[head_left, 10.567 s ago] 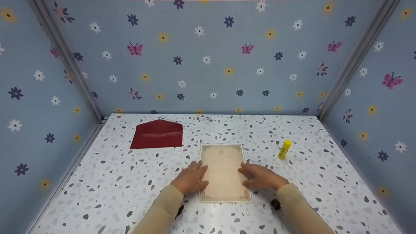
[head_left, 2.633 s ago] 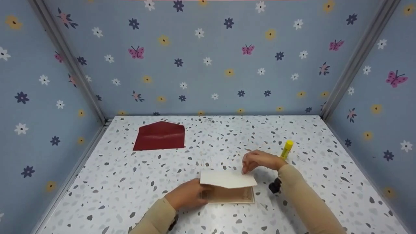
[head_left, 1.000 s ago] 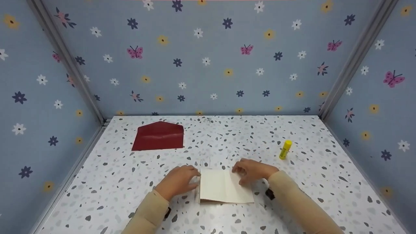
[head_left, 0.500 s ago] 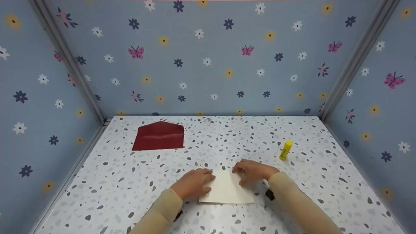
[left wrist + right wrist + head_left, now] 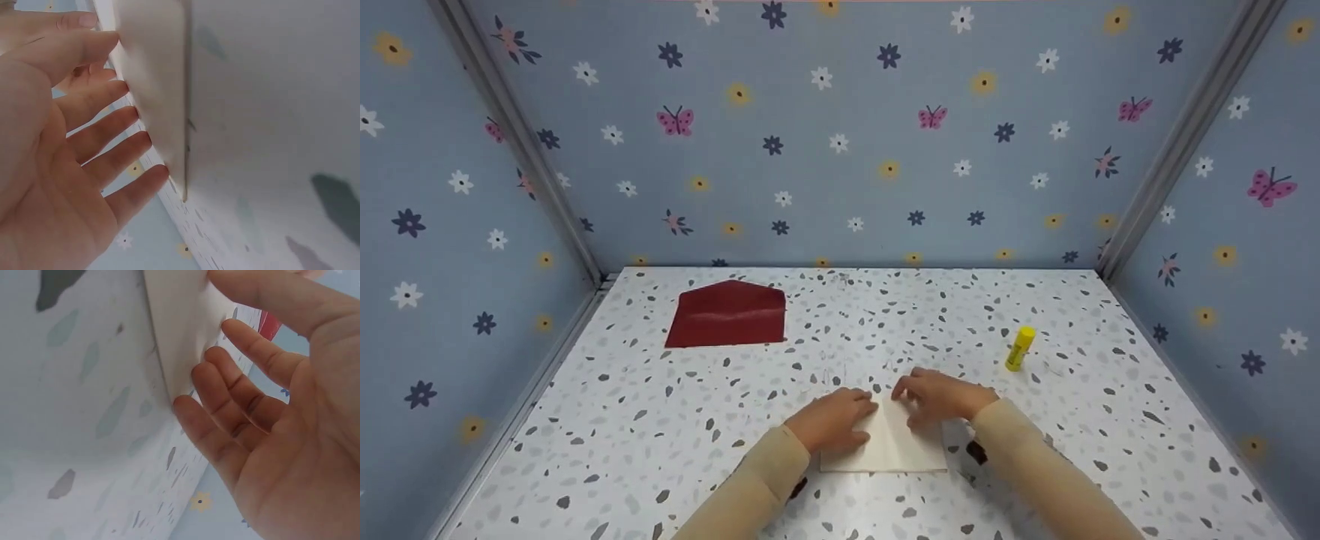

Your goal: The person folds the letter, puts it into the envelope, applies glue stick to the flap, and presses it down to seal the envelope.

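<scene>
A cream sheet of paper lies folded in half near the front of the table, its plain side up and its lower layer mostly covered. On its left part rests my left hand, fingertips touching the paper. My right hand touches the far right part with bent, loose fingers. In the left wrist view the left hand has its fingers spread and fairly straight, tips on the paper. Seen from the right wrist, the right hand keeps its fingertips along the paper, gripping nothing.
A dark red envelope with its flap raised lies at the back left. To the right stands a yellow glue stick. The speckled white table is bounded by flowered blue panels at the back and both sides.
Earlier the sheet lay unfolded, printed side up; its far half has since been folded toward me and pressed flat. Over the last second my left hand slid right onto it; the right barely moved.
</scene>
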Tool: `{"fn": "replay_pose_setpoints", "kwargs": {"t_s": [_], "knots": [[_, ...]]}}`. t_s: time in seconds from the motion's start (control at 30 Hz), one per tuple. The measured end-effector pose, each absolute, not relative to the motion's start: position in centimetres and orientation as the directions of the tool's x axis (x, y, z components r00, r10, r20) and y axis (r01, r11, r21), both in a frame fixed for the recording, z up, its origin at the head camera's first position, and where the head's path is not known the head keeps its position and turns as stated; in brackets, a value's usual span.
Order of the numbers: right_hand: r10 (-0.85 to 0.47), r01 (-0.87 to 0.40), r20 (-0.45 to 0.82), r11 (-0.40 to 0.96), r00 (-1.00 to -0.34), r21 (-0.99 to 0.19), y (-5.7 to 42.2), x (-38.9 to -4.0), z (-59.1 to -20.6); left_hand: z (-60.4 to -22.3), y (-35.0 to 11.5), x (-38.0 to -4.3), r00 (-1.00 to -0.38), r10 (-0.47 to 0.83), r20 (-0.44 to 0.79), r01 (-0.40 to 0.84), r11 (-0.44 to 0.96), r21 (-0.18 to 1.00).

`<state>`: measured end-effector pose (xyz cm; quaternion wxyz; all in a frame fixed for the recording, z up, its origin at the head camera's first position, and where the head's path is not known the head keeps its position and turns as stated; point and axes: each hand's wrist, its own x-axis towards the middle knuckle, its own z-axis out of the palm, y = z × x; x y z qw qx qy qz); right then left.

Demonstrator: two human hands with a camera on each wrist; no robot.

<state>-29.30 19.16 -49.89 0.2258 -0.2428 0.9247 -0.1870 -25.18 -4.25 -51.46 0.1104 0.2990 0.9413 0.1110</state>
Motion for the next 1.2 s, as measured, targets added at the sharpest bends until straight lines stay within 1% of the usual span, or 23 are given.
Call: {"fn": "replay_pose_setpoints", "kwargs": {"t_s": [0.1, 0.33, 0.57, 0.77, 0.87, 1.03, 1.2], "knots": [[-0.531, -0.389, -0.315, 0.822, -0.787, -0.415, 18.7, -29.1, -49.8, -51.3, -4.1, -25.2, -0.804, 0.575, -0.153, 0.521, 0.804, 0.288], [-0.566, -0.515, -0.259, 0.822, -0.782, -0.243, 18.1, -28.6, -49.8, -51.3, -4.1, -25.3, -0.803, 0.575, -0.159, 0.523, 0.806, 0.278], [-0.579, -0.554, -0.222, 0.815, -0.784, -0.167, 17.6, -28.2, -50.0, -51.4, -4.2, -25.6, -0.796, 0.586, -0.153, 0.534, 0.798, 0.279], [-0.601, -0.600, -0.158, 0.798, -0.783, -0.058, 17.2, -28.1, -50.1, -51.3, -4.1, -25.8, -0.791, 0.593, -0.148, 0.548, 0.795, 0.259], [-0.598, -0.600, -0.136, 0.800, -0.790, -0.034, 16.9, -28.0, -50.1, -51.2, -4.0, -25.9, -0.794, 0.592, -0.142, 0.554, 0.799, 0.234], [-0.591, -0.591, -0.130, 0.806, -0.796, -0.042, 16.9, -28.0, -50.3, -51.2, -3.9, -25.8, -0.799, 0.588, -0.123, 0.565, 0.805, 0.179], [-0.569, -0.565, -0.142, 0.822, -0.810, -0.073, 17.7, -28.1, -50.5, -51.3, -4.2, -25.7, -0.810, 0.575, -0.118, 0.549, 0.813, 0.196]]}}
